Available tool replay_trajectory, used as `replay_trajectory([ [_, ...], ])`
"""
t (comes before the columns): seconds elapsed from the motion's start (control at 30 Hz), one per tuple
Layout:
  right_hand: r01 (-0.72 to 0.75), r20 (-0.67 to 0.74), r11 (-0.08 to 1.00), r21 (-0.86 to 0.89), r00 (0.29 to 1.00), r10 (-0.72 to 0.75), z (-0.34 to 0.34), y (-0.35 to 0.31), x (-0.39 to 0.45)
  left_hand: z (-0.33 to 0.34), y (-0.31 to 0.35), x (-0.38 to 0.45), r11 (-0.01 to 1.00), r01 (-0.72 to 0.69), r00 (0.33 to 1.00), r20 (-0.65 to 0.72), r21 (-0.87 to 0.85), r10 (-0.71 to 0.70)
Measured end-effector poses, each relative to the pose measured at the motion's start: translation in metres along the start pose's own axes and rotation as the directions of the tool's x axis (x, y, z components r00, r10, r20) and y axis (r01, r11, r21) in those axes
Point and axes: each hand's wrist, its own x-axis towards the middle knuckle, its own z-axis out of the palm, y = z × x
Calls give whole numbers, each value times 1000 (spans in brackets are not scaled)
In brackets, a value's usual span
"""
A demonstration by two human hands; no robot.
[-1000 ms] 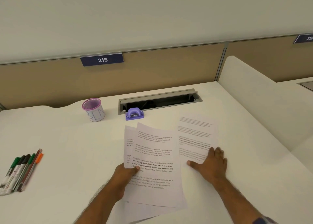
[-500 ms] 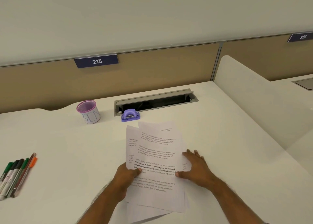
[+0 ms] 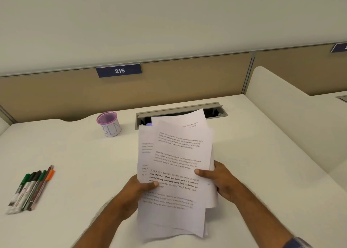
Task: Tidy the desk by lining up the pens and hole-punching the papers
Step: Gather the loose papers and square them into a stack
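While the pens (image 3: 31, 188) lie aside, left hand (image 3: 138, 189) and right hand (image 3: 221, 182) fingers clamp the papers (image 3: 176, 172).

A white surface (image 3: 75, 172) fills the lower part of the view. Near its back edge stands a small cup (image 3: 109, 124) with a purple mesh rim and blue handwriting on its pale side. Just right of the cup, a grey cable slot (image 3: 216, 110) is set into the surface, its flap raised. Behind runs a tan partition (image 3: 56, 95) carrying a dark blue plate (image 3: 119, 70) marked 215. A white divider (image 3: 293, 116) stands along the right side.
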Motion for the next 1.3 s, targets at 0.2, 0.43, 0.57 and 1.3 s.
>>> replay_trajectory([
  [0.2, 50, 85, 998, 48, 995, -54, 7, -20, -4, -10, 32, -12, 994, -91, 995, 39, 54, 89],
  [0.43, 195, 123, 968, -159, 977, -176, 21, -59, -7, -13, 64, -26, 969, -218, 974, -39, 119, 224],
  [0.57, 213, 169, 937, -277, 971, -171, 30, -74, -12, -15, 73, -32, 946, -292, 946, -100, 142, 307],
  [1.3, 353, 93, 893, -279, 936, -341, 49, -75, -15, -3, 76, -35, 889, -446, 885, -93, 105, 455],
])
